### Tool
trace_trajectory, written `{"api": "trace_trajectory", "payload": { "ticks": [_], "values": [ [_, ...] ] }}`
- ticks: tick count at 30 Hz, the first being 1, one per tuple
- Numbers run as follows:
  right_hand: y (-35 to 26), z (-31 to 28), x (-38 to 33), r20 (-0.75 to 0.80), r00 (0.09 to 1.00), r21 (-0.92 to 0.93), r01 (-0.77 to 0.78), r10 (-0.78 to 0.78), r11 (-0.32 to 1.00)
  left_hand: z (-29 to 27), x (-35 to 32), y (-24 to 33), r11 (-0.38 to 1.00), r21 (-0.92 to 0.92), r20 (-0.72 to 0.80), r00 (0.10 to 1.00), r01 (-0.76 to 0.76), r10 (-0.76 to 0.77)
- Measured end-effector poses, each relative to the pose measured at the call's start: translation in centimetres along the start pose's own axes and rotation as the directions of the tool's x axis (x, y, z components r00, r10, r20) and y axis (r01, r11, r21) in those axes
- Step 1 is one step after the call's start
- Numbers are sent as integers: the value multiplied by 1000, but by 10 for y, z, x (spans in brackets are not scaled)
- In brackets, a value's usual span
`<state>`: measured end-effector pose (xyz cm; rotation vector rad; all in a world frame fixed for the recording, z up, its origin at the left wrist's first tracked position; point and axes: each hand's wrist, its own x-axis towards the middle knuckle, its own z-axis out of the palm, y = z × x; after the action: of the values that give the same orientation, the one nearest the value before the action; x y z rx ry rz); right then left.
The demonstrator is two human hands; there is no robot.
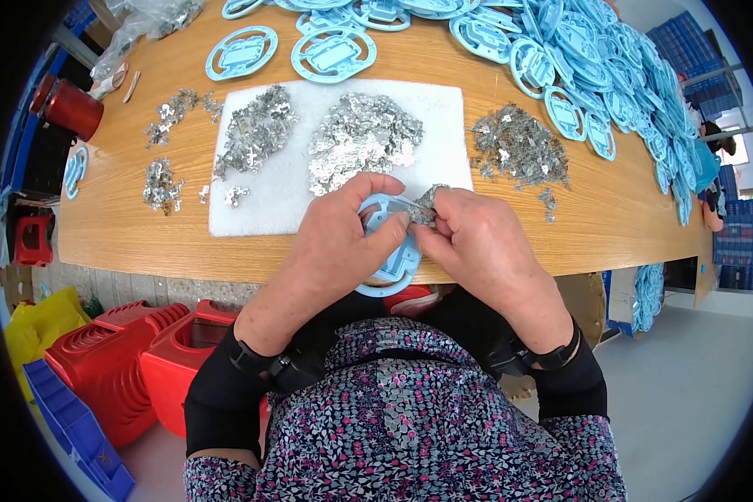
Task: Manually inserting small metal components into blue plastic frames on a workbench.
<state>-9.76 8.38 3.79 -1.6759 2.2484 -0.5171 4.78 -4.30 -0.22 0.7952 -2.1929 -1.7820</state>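
Blue plastic frame (400, 261), just below the centre of the picture, is held at the table's near edge, its lower end showing past the wood against the person's dark clothing. The left hand (343, 230) grips it, the thumb laid on the upper face and the index finger curled about the far rim. The right hand (485, 238) has its thumb and fingertips drawn together at a small clutch of metal pieces (425, 207) beside the frame; whether a single piece is pinched apart from the rest cannot be told, as the fingers cover it.

The likeliest trouble would be a dropped piece: the parts are tiny and several are bunched in one grasp, so one could slip out and fall past the edge of the table (611, 222). A piece could also go in skewed or doubled, since the fingers hide part of the frame and the flat pieces look apt to cling together. If the left thumb eased, the frame might tilt or turn, as nothing visible props its lower end. A forearm or wrist brushing the white foam pad (263, 216) could spill the central heap (364, 142) toward the heap at its left (258, 130).
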Motion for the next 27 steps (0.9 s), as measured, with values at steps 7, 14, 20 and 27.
{"api": "trace_trajectory", "payload": {
  "ticks": [7,14,20,27],
  "values": [
    [16,8,-12,-76,993,294,-63,89,954,-4,-2,3,999,12,2,999,-41,41],
    [22,-1,-26,28,993,272,-120,117,955,-3,-3,4,995,97,40,999,-13,9],
    [22,5,-33,-29,982,402,-161,188,902,4,-3,0,974,-225,-16,999,31,-35],
    [27,13,-35,-67,997,172,-21,33,985,11,-1,-10,974,-214,-106,993,-71,49]
  ]
}}
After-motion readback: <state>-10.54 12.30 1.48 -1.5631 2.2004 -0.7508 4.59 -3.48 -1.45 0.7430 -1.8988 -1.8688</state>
